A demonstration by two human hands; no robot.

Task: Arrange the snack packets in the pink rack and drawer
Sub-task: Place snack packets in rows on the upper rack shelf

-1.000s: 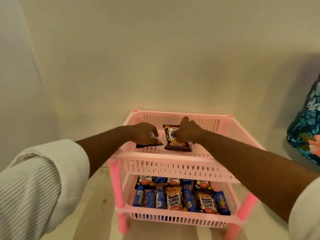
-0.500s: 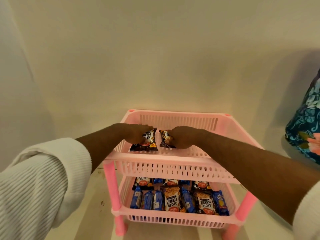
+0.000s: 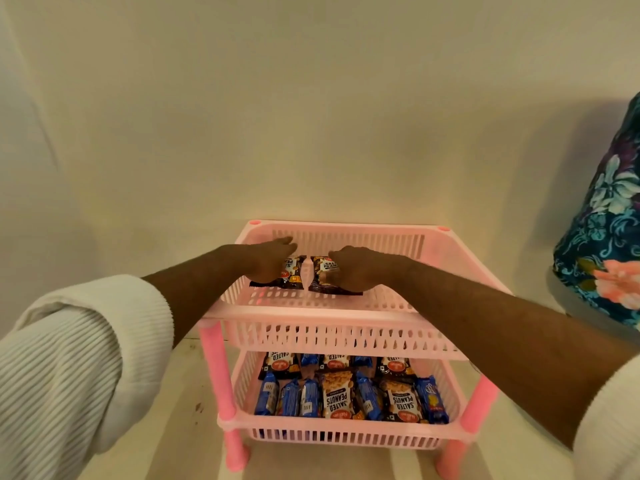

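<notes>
From the head view, my left hand (image 3: 266, 263) rests flat with straight fingers on a dark glossy salted-peanut packet (image 3: 290, 273) in the top tier of the pink slotted plastic rack (image 3: 346, 329). My right hand (image 3: 349, 268) curls its grip onto a second matching dark peanut packet (image 3: 322, 277), just beside the first. Both lie flat, long axes running near to far. I judge they could slide and overlap, since the film looks slippery. The lower tier already holds blue biscuit packets (image 3: 298, 396)
</notes>
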